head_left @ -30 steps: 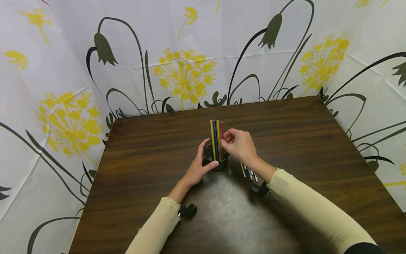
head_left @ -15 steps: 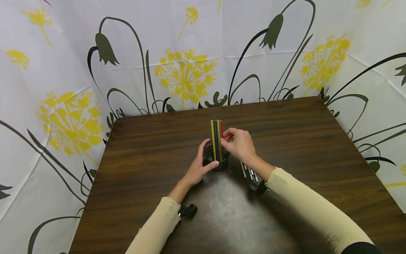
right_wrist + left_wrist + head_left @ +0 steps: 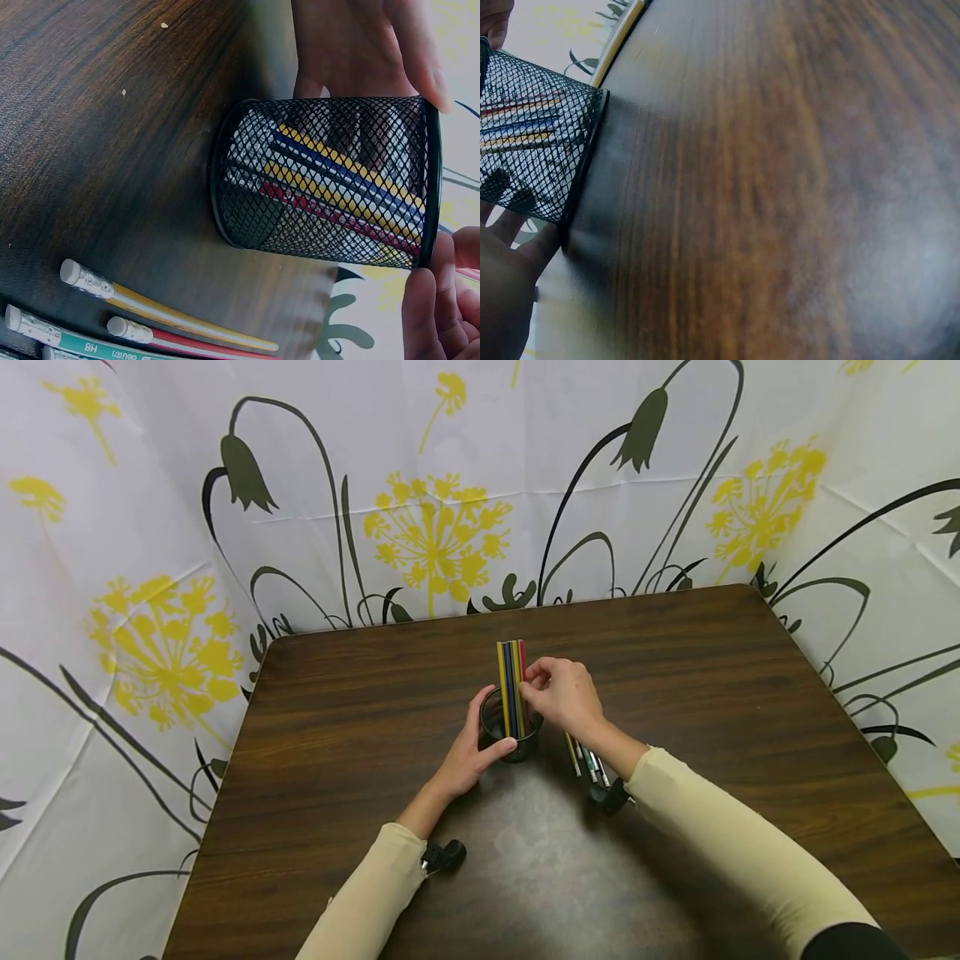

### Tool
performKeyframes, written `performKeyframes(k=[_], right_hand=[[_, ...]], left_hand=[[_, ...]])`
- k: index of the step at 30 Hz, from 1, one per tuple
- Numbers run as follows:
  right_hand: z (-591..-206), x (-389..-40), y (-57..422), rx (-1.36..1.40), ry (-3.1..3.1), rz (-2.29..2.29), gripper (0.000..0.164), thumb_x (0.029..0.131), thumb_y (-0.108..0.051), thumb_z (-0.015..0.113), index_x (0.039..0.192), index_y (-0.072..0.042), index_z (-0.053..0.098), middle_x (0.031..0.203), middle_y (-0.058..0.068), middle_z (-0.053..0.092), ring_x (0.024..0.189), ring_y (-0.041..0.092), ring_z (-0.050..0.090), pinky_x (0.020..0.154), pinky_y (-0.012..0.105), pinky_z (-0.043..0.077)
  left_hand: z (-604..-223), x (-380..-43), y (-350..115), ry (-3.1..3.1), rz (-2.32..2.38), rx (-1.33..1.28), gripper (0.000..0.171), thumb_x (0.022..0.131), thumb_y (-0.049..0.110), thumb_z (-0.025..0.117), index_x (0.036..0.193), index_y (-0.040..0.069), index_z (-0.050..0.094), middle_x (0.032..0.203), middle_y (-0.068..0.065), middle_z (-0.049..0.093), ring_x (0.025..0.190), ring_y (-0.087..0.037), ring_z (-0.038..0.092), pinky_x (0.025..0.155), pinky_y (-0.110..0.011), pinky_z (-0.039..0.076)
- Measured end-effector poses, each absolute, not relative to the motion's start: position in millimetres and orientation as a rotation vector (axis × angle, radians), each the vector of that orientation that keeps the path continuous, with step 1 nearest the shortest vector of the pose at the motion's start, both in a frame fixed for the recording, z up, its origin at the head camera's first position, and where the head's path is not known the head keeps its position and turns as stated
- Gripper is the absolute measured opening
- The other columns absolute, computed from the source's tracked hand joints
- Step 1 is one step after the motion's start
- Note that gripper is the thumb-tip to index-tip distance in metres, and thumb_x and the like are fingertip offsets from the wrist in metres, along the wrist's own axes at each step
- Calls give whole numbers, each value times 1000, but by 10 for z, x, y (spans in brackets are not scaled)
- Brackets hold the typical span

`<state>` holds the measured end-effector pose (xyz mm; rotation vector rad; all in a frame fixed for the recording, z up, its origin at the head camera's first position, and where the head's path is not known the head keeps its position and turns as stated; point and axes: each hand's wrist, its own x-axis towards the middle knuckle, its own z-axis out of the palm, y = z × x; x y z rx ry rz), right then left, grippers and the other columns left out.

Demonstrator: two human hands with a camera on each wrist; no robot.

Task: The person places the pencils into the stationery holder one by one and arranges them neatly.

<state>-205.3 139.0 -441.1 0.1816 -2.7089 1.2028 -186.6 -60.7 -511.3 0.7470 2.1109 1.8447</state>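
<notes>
My left hand (image 3: pixel 467 752) holds a black wire-mesh pencil cup (image 3: pixel 337 232) upright on the table, its thumb at the rim and its fingers around the far side. Yellow and dark blue pencils (image 3: pixel 508 685) stand together inside, their upper parts above the rim. Beside them on the right is a red pencil (image 3: pixel 522 653). At the cup's right rim, my right hand (image 3: pixel 567 695) pinches the red pencil between thumb and fingers. Through the mesh in the right wrist view, the red pencil's lower part shows inside the cup.
Several loose pencils (image 3: pixel 576 756) with white erasers lie on the table under my right wrist. In the right wrist view they include a yellow pencil (image 3: pixel 161 307) and a green pencil (image 3: pixel 86 343). A flower-patterned curtain (image 3: pixel 315 560) hangs behind the brown wooden table (image 3: pixel 360 693).
My right hand has shifted slightly left, and the red pencil has moved in against the other pencils. The left hand stays on the cup.
</notes>
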Motion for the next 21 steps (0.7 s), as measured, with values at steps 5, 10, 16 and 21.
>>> performKeyframes(k=[5, 10, 16, 21], right_hand=[[-4388, -2066, 1382, 164, -2739, 1196, 11, 86, -20, 73, 89, -10, 70, 72, -3, 65, 55, 9, 59, 53, 29, 46], [-4377, -2073, 1378, 159, -2748, 1219, 11, 87, -20, 74, 90, -9, 70, 71, -2, 65, 53, 8, 60, 51, 29, 46], [-4358, -2071, 1393, 184, -2768, 1301, 13, 88, -18, 73, 93, -7, 70, 72, -1, 67, 54, 12, 65, 48, 29, 48], [-4337, -2080, 1419, 193, -2793, 1383, 13, 90, -18, 71, 95, -7, 70, 74, 2, 68, 57, 15, 68, 49, 30, 50]], left_hand=[[-5221, -1904, -608, 2129, 1844, 745, 82, 94, 13, 65, 155, 21, 11, 152, -9, 36, 136, -27, 38, 111, -54, 25], [-5225, -1902, -610, 2132, 1853, 751, 82, 93, 17, 65, 155, 23, 12, 151, -7, 36, 136, -27, 39, 111, -55, 25], [-5217, -1893, -615, 2142, 1850, 730, 81, 94, 14, 65, 155, 29, 14, 152, -6, 36, 136, -26, 39, 111, -54, 26], [-5171, -1880, -620, 2131, 1843, 732, 81, 94, 12, 64, 155, 21, 12, 152, -10, 34, 137, -28, 36, 111, -56, 24]])
